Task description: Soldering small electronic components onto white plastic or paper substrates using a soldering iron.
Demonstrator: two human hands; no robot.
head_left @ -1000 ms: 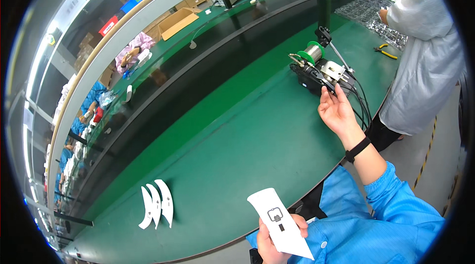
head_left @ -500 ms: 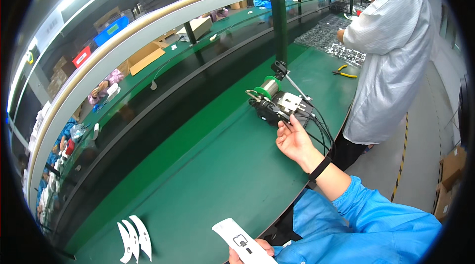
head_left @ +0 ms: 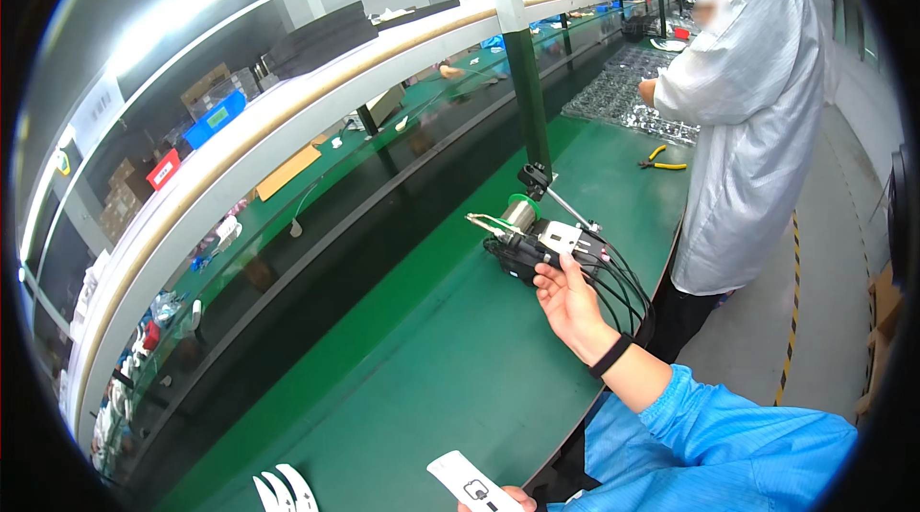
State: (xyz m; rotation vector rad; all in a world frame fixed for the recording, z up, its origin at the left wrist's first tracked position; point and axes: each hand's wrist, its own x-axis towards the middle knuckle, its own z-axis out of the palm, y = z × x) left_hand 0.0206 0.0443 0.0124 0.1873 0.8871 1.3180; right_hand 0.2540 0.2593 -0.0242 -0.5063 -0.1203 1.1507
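My left hand (head_left: pixel 518 498) is at the bottom edge, closed on a white curved plastic piece (head_left: pixel 470 481) with a dark outline and a small black slot in its face. My right hand (head_left: pixel 567 303), wearing a black wristband, reaches to the front of a black solder-feeding device (head_left: pixel 522 253). Its fingers are curled, palm up, thumb against the device; whatever lies between them is too small to make out. The device carries a spool of wire (head_left: pixel 520 214) with a green rim, a white plate (head_left: pixel 559 237) and black cables. Several similar white curved pieces (head_left: pixel 286 490) lie at lower left, partly cut off.
A green workbench (head_left: pixel 383 397) runs diagonally under a rail and a dark green post (head_left: pixel 526 95). Yellow-handled pliers (head_left: pixel 663 163) lie farther back. A person in a white coat (head_left: pixel 757 119) stands at right, beside clear trays (head_left: pixel 628 95). Black cables (head_left: pixel 628 287) hang near my right wrist.
The view has tilted up, so the bench and the white pieces sit lower in the picture. My right hand remains at the device; my left hand still holds the white piece.
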